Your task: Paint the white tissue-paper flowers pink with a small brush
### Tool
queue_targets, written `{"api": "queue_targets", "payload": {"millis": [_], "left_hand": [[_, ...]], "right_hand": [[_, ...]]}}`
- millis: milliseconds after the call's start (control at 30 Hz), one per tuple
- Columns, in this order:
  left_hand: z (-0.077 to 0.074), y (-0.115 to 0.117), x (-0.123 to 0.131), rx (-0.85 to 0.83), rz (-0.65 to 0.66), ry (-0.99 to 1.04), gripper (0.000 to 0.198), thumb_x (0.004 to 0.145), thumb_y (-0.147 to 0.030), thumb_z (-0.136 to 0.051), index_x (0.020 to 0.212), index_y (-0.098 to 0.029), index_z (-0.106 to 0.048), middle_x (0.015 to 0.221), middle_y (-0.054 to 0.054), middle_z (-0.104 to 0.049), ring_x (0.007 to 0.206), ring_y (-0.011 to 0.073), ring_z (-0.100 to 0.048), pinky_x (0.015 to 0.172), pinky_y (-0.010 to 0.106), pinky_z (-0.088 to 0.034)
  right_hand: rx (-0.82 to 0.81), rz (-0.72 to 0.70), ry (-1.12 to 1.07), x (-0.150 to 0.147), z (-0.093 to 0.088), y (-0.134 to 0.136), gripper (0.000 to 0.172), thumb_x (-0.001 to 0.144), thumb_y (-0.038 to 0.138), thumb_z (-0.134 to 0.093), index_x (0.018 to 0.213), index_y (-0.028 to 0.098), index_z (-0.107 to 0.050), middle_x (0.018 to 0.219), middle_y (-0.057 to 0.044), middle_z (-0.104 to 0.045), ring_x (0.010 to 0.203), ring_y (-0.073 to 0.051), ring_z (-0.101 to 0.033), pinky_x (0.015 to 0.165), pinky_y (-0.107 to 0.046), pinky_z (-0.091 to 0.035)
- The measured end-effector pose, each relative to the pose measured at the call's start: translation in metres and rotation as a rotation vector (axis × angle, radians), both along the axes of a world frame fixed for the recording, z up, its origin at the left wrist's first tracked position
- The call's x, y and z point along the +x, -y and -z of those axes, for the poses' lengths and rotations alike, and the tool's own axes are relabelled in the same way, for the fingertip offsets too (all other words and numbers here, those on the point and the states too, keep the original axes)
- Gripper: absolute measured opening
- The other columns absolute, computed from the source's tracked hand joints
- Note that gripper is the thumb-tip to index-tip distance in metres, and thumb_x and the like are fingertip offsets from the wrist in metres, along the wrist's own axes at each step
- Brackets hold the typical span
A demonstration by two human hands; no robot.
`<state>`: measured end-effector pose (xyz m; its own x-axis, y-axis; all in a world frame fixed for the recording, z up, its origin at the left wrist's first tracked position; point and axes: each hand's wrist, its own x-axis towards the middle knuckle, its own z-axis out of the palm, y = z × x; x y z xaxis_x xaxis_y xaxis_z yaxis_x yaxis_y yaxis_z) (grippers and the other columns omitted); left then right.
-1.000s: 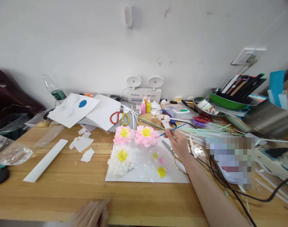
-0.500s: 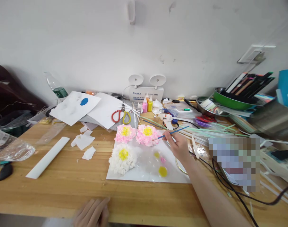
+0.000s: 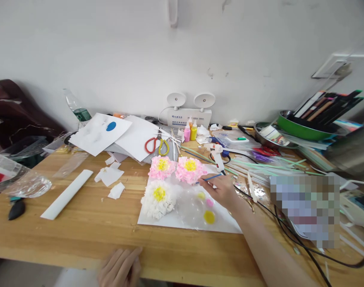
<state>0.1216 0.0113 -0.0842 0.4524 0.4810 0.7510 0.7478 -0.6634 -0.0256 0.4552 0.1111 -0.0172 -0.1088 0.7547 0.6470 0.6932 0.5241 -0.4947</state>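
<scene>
The right hand [image 3: 220, 190] pinches a thin blue paintbrush [image 3: 211, 178] between thumb and fingers, the brush lying nearly flat with its tip at the near right edge of the right pink paper flower [image 3: 190, 169]. Whether the tip actually touches the petals is hard to tell at this size. That flower sits at the far edge of a white sheet [image 3: 176, 217] on the wooden desk [image 3: 80, 231], just beside a second pink flower [image 3: 161, 167] to its left, and a white flower with a yellow centre [image 3: 158, 198] lies nearer. Small blobs of yellow and pink paint [image 3: 209, 217] sit on the sheet below the right hand. The left hand [image 3: 120, 269] rests at the near edge of the desk, fingers loosely spread and holding nothing. Far beyond the flowers lie red and yellow scissors [image 3: 155, 146] on white papers, two small paint bottles [image 3: 190, 132], and a white glue gun [image 3: 218, 153]. A white strip [image 3: 67, 194] lies to the left.
</scene>
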Motion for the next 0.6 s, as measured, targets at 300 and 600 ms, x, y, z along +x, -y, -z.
{"api": "queue_targets", "payload": {"millis": [300, 600], "left_hand": [[-0.0020, 0.0020, 0.0021, -0.006, 0.011, 0.002, 0.018, 0.078, 0.000, -0.053, 0.089, -0.013, -0.061, 0.068, 0.003, -0.063, 0.063, 0.0112, -0.058, 0.068, 0.025, -0.044], [-0.0001, 0.0007, 0.0019, -0.002, 0.046, 0.010, 0.018, 0.077, 0.000, -0.054, 0.088, -0.012, -0.062, 0.068, 0.003, -0.063, 0.063, 0.0120, -0.058, 0.066, 0.026, -0.043]], "right_hand": [[0.114, 0.051, 0.086, -0.0037, 0.0021, 0.0019, 0.027, 0.085, 0.032, -0.055, 0.061, 0.024, -0.066, 0.055, -0.001, -0.069, 0.045, -0.014, -0.061, 0.047, -0.024, -0.047], [0.340, 0.023, 0.068, -0.0022, -0.0030, 0.0014, 0.012, 0.081, 0.016, -0.062, 0.070, 0.019, -0.065, 0.054, 0.001, -0.068, 0.047, -0.012, -0.064, 0.049, -0.020, -0.049]]}}
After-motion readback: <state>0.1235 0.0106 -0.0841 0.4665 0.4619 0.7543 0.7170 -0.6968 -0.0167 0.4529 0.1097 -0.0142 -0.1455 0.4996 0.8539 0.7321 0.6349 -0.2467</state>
